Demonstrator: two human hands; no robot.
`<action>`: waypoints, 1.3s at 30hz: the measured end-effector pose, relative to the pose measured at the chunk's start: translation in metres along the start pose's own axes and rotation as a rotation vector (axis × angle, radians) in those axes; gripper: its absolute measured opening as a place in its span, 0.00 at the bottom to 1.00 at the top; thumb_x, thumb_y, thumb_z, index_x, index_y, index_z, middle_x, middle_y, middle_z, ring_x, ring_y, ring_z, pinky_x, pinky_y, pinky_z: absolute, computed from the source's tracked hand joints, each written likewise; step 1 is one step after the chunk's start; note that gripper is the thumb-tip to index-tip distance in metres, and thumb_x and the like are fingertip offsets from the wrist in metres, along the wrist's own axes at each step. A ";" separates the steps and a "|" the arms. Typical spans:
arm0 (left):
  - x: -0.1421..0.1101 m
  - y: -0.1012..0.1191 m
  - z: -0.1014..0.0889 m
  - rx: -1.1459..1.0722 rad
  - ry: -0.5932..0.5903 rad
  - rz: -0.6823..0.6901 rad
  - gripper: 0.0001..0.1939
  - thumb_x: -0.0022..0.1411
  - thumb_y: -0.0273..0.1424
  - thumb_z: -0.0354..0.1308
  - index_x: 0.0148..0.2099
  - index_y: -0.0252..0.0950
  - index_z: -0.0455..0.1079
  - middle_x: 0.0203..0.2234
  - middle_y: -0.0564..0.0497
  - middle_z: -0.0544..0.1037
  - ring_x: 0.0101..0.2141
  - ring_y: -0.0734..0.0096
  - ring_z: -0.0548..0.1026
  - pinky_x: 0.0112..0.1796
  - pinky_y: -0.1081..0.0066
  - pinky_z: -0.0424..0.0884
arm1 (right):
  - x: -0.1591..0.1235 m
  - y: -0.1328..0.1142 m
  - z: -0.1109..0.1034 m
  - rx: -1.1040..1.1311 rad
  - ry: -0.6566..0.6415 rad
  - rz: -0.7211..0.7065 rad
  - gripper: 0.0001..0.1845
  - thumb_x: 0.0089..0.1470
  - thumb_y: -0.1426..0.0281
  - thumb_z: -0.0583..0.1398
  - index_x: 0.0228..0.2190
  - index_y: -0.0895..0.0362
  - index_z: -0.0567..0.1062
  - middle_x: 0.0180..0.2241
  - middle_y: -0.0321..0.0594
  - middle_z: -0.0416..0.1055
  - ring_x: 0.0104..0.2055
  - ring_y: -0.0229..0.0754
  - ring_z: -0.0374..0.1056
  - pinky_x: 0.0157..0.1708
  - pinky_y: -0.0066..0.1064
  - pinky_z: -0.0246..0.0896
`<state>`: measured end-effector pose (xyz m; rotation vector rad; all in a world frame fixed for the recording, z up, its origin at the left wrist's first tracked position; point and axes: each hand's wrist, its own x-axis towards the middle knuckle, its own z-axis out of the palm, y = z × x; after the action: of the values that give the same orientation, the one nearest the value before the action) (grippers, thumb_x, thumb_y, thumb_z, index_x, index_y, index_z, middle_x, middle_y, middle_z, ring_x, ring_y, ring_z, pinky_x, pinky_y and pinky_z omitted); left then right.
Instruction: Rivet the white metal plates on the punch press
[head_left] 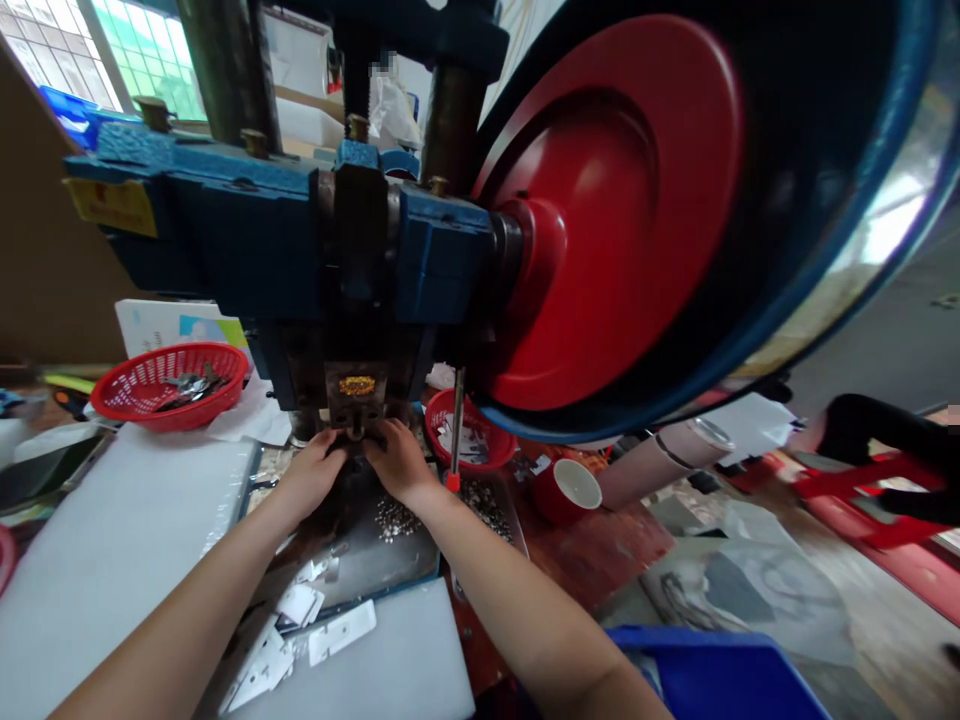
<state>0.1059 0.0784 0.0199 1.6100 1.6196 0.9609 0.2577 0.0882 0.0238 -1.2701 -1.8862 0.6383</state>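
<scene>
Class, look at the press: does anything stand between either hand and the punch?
Nothing visible does. The left hand and right hand are close in, one on each side of the punch. What they hold there, if anything, cannot be made out.

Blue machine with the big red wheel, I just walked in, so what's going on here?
A person has both bare hands, the left hand and the right hand, close together at the low front of the blue machine. What the fingers hold is too hidden to tell. Small metal bits lie by the right wrist, and a flat pale plate lies on a white block nearer the person.
</scene>
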 end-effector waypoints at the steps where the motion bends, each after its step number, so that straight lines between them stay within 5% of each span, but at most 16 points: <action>1: 0.001 0.001 -0.001 0.002 -0.010 0.000 0.18 0.51 0.37 0.48 0.41 0.38 0.72 0.41 0.48 0.79 0.45 0.57 0.74 0.50 0.61 0.67 | 0.000 0.000 0.000 -0.014 -0.005 -0.007 0.13 0.51 0.77 0.60 0.39 0.54 0.77 0.39 0.39 0.73 0.45 0.41 0.68 0.48 0.32 0.62; 11: 0.004 0.004 -0.002 0.050 -0.018 0.086 0.19 0.51 0.36 0.47 0.42 0.37 0.72 0.43 0.46 0.77 0.48 0.55 0.72 0.53 0.58 0.63 | 0.006 -0.006 -0.006 -0.106 -0.028 -0.056 0.12 0.53 0.76 0.59 0.40 0.56 0.76 0.39 0.41 0.74 0.45 0.42 0.69 0.46 0.31 0.62; 17: -0.028 0.000 -0.040 0.092 0.086 0.050 0.24 0.57 0.46 0.49 0.50 0.39 0.68 0.48 0.47 0.74 0.48 0.56 0.71 0.50 0.60 0.65 | -0.020 0.010 -0.034 -0.117 0.054 -0.011 0.11 0.54 0.79 0.56 0.35 0.56 0.76 0.35 0.38 0.74 0.40 0.40 0.70 0.43 0.30 0.64; 21: -0.061 -0.013 -0.066 0.265 -0.231 -0.057 0.19 0.58 0.48 0.49 0.43 0.43 0.72 0.39 0.52 0.78 0.39 0.60 0.75 0.41 0.65 0.68 | -0.050 0.022 -0.043 -0.287 -0.082 -0.088 0.10 0.56 0.76 0.56 0.36 0.56 0.76 0.35 0.40 0.74 0.39 0.41 0.69 0.43 0.31 0.64; 24: -0.077 -0.023 -0.069 0.362 -0.463 0.032 0.15 0.58 0.44 0.51 0.41 0.44 0.73 0.39 0.52 0.78 0.40 0.61 0.74 0.41 0.67 0.67 | -0.063 0.024 -0.041 -0.462 -0.096 -0.137 0.08 0.57 0.72 0.58 0.36 0.54 0.77 0.38 0.41 0.73 0.41 0.43 0.68 0.45 0.34 0.63; 26: -0.081 -0.028 -0.068 0.393 -0.515 0.080 0.14 0.58 0.42 0.51 0.42 0.45 0.72 0.40 0.51 0.77 0.41 0.61 0.74 0.41 0.67 0.67 | -0.067 0.023 -0.039 -0.520 -0.094 -0.162 0.06 0.56 0.71 0.59 0.34 0.54 0.77 0.39 0.39 0.73 0.41 0.43 0.67 0.45 0.35 0.62; 34: -0.087 -0.035 -0.069 0.438 -0.478 0.146 0.12 0.54 0.41 0.56 0.39 0.44 0.73 0.38 0.51 0.75 0.41 0.62 0.72 0.41 0.67 0.66 | -0.069 0.025 -0.034 -0.537 -0.053 -0.181 0.06 0.58 0.74 0.56 0.33 0.55 0.74 0.38 0.40 0.72 0.42 0.43 0.65 0.45 0.36 0.61; 39: -0.091 -0.021 -0.058 0.458 -0.331 0.134 0.15 0.57 0.44 0.52 0.42 0.43 0.72 0.39 0.50 0.76 0.40 0.62 0.73 0.39 0.66 0.66 | -0.066 0.030 -0.030 -0.430 0.011 -0.209 0.09 0.60 0.75 0.53 0.33 0.56 0.72 0.35 0.42 0.70 0.40 0.43 0.65 0.43 0.38 0.62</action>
<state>0.0484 -0.0149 0.0280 2.0772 1.5815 0.3621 0.3126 0.0383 -0.0015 -1.3020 -2.1854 0.1162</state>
